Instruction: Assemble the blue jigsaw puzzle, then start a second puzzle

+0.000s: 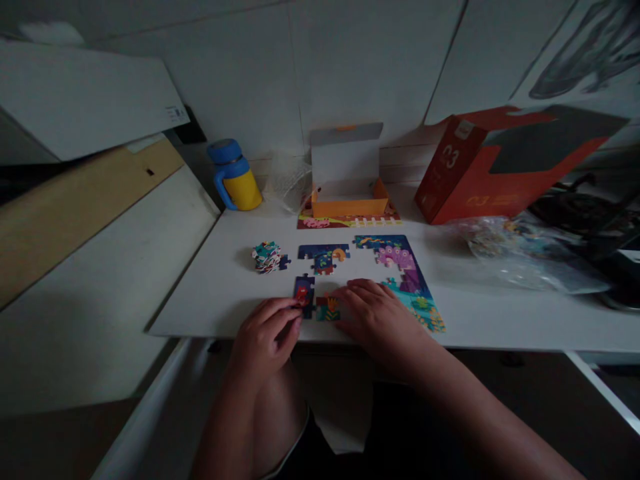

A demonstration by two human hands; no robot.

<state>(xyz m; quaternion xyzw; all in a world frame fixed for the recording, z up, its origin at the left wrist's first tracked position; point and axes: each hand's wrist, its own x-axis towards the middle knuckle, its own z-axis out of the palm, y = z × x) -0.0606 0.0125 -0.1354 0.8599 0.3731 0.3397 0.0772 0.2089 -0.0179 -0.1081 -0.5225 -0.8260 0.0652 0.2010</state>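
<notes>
My left hand has thumb and fingers pinched at the left edge of a dark blue puzzle piece with a red creature on it. My right hand lies palm down with its fingers stretched out, partly covering a green puzzle piece with an orange plant. Above the hands sits a joined blue puzzle section. Farther right, a larger joined section shows purple and teal sea pictures; my right hand hides part of it. A heap of loose puzzle pieces lies to the left.
At the back stand a blue and yellow bottle, clear plastic wrap and an open orange box on a picture sheet. A large red box and a plastic bag of pieces are at right. The white table's front edge is close.
</notes>
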